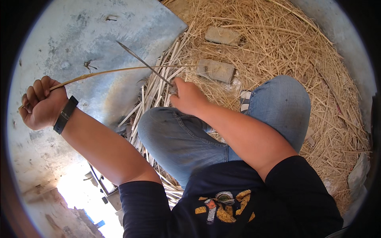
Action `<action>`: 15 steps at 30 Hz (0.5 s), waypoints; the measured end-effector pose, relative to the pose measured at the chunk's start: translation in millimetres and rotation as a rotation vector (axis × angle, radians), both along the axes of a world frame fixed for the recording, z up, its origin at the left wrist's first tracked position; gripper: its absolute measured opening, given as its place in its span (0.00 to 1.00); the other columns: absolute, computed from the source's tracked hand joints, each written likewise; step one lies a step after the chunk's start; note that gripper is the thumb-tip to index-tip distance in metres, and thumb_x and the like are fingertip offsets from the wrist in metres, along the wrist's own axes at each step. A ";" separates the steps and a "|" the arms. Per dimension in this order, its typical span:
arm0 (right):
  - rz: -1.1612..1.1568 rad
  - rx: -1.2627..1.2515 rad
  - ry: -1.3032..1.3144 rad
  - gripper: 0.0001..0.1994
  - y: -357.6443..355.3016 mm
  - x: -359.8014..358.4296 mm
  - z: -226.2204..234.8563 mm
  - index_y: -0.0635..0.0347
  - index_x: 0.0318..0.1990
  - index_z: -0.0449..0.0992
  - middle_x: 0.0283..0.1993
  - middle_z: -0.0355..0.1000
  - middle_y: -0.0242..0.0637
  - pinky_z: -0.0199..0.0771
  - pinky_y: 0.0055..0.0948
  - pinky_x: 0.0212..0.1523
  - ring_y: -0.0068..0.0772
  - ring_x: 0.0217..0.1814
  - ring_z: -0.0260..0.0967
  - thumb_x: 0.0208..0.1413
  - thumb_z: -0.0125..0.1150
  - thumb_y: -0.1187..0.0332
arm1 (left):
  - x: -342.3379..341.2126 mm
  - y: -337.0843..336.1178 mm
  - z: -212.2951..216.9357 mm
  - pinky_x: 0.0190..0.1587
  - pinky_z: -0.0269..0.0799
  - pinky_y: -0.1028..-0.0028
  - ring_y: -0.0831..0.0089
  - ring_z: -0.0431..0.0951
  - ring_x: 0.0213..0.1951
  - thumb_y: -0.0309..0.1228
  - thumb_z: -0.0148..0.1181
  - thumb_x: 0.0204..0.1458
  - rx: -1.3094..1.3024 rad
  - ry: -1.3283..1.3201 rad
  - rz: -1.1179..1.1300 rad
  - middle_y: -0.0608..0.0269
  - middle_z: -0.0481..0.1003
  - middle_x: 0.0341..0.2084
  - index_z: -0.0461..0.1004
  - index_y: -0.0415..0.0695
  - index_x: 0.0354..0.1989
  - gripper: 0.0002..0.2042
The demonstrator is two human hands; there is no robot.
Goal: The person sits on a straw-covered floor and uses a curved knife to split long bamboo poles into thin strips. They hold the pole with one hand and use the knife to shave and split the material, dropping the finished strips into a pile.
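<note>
Head view. The person sits on the floor, knees in blue jeans (190, 135) drawn up, a deep bed of loose straw (278, 51) ahead and to the right. The left hand (39, 105) is curled into a tight fist around one end of a long thin reed strip (119, 71), held out to the left at wrist height; a dark wristband (65, 114) sits just below it. The strip runs rightward in a shallow arc toward the pile of pale split reeds (154, 91) beside the left knee. The right hand (186, 97) is wrapped closed on the handle of a slim pointed blade (141, 61), whose tip angles up and left, crossing the strip near its middle.

Two flat stone blocks (216, 70) lie in the straw beyond the right hand. The concrete floor (79, 35) to the left is grey and stained.

Judgement on the step: the strip looks to be drawn against the blade. It would go best with the strip kept taut, the blade at a low steady angle, the edge turned away from the knee, and an even pull so the thin strip does not snap.
</note>
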State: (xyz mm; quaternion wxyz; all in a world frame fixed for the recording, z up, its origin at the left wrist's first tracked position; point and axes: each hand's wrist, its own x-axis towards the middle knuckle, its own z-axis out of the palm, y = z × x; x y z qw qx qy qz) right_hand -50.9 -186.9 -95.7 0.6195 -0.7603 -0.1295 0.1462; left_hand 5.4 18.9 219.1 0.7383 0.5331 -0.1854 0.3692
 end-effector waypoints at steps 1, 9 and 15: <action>-0.059 -0.021 0.034 0.19 4.1 -0.4 -19.1 0.72 0.48 0.70 0.39 0.78 0.55 0.78 0.45 0.45 0.54 0.41 0.78 0.52 0.60 0.67 | 1.9 -3.8 1.6 0.19 0.45 0.77 0.78 0.48 0.13 0.39 0.43 0.53 0.002 0.002 -0.005 0.76 0.53 0.10 0.62 0.53 0.18 0.12; -0.173 -0.216 0.301 0.20 3.6 3.6 -49.6 0.75 0.47 0.70 0.41 0.77 0.59 0.77 0.46 0.47 0.56 0.44 0.78 0.52 0.62 0.66 | -5.4 2.8 0.8 0.19 0.46 0.76 0.79 0.48 0.13 0.41 0.43 0.53 -0.014 0.018 -0.029 0.76 0.53 0.10 0.62 0.53 0.16 0.15; 0.020 -0.151 0.172 0.21 -2.9 3.3 -9.6 0.68 0.53 0.73 0.48 0.77 0.56 0.76 0.46 0.53 0.55 0.52 0.76 0.52 0.61 0.68 | -4.7 7.0 0.4 0.19 0.46 0.76 0.79 0.48 0.13 0.41 0.43 0.53 -0.021 0.017 -0.017 0.77 0.53 0.09 0.62 0.54 0.16 0.15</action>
